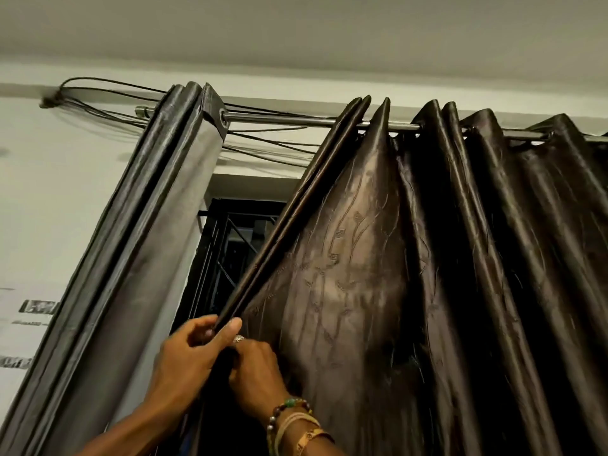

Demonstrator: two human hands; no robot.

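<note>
A dark brown patterned curtain (427,258) hangs in folds from a metal rod (279,119) on the right. My left hand (190,353) pinches the curtain's folded left edge between thumb and fingers. Just below it, my right hand (256,373), with a ring and beaded bracelets on the wrist, grips the same edge. A second curtain panel (148,258), bunched tight with its grey backing showing, hangs at the rod's left end.
Between the two panels a dark window with a metal grille (230,245) shows. Several black cables (108,93) loop along the wall above the rod. The white wall (49,199) lies to the left, the ceiling (296,28) above.
</note>
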